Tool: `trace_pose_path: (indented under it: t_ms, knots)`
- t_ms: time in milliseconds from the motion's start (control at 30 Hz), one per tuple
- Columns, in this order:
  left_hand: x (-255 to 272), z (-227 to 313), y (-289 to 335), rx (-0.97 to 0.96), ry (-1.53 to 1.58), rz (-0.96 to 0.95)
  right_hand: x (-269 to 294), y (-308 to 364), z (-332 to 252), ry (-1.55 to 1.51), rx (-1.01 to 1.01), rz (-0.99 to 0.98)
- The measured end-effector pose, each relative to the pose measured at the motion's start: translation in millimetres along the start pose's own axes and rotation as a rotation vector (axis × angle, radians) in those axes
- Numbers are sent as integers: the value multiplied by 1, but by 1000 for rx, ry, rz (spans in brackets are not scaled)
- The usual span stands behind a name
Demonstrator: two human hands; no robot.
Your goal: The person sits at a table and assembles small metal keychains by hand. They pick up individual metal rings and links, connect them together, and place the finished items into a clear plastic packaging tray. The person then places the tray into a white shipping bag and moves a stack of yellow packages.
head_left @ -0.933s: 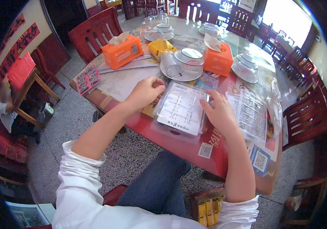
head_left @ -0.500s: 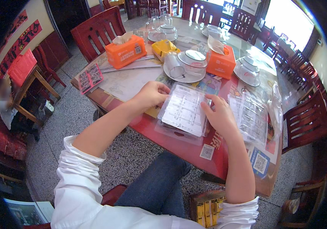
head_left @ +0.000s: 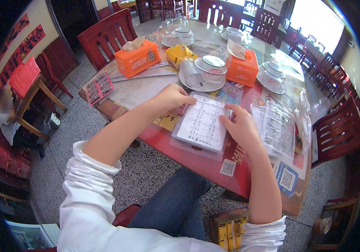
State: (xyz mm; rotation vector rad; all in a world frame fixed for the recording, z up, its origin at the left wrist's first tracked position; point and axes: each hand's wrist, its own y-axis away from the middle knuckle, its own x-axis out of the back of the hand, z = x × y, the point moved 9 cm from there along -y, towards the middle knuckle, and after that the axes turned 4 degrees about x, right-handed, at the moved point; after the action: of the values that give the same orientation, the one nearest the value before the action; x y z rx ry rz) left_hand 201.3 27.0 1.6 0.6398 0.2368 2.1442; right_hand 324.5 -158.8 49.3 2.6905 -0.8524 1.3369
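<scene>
In front of me on the table lies a flat clear plastic package with a white printed card (head_left: 201, 124) inside. The print is a grid of rows. Beneath it, a clear plastic edge with a hanging hole sticks out on the near side. My left hand (head_left: 175, 100) is closed at the far left corner, thumb and fingers pinching the edge. Along the right edge rests my right hand (head_left: 243, 126), its fingers bent and thumb against the package. To the right, more clear plastic packages (head_left: 277, 130) with metal-looking pieces inside lie close to my right forearm.
Beyond the package stand wrapped dishes and glasses (head_left: 207, 72), a yellow packet (head_left: 180, 55) and two orange tissue boxes (head_left: 137, 58) (head_left: 242, 69). A pink-edged pack of rings (head_left: 100, 89) lies at the left edge. Red chairs (head_left: 108, 40) surround the table; a person sits at far left.
My left hand has shifted slightly right and over the package's far corner. The print showing on the card differs; the barcode seen at its far edge is gone. My right hand stays almost still.
</scene>
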Motion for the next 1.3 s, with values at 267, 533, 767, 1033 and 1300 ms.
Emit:
trace_pose_path:
  t_ms: [267, 533, 767, 1033, 1300]
  knots:
    - [-2, 6, -14, 21, -119, 18, -13, -7, 21, -273, -187, -89]
    - [-8, 5, 28, -44, -230, -42, -12, 14, 26, -485, -345, -117]
    - [-14, -22, 53, 33, 63, -225, -29, 44, 21, -729, -520, -287]
    - [-18, -19, 49, -53, -68, -187, -34, 38, 31, -653, -616, -323]
    - [-9, -10, 50, -39, 45, -206, -8, -9, 53, -444, -674, -207]
